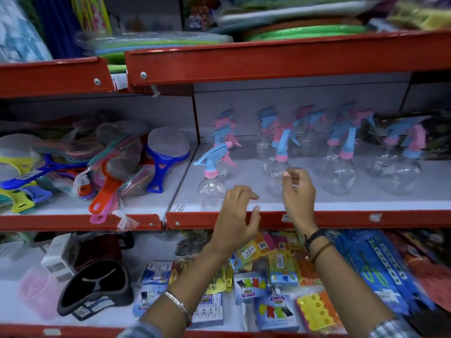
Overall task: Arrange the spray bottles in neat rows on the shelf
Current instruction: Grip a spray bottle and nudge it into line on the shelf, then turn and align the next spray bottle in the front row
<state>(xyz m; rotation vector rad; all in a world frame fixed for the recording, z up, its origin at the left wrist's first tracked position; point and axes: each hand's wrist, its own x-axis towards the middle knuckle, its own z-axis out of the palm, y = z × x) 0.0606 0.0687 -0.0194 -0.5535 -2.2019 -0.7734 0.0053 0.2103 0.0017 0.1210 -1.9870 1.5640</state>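
Observation:
Several clear spray bottles with blue and pink trigger heads stand on the white middle shelf [341,203]. The front left bottle [211,184] has a blue trigger and pink collar; another bottle [277,172] stands at the front centre. My left hand [238,215] hovers open at the shelf's front edge, just right of the front left bottle and not touching it. My right hand [299,193] is raised in front of the centre bottle, fingers loosely curled, holding nothing I can see. More bottles [339,172] stand in rows to the right and behind.
Red shelf rails [353,219] frame each level. Plastic strainers [107,181] are piled on the left bay. Packets of clips [275,311] and a black item [97,289] fill the lower shelf. Green trays [305,32] lie on the top shelf.

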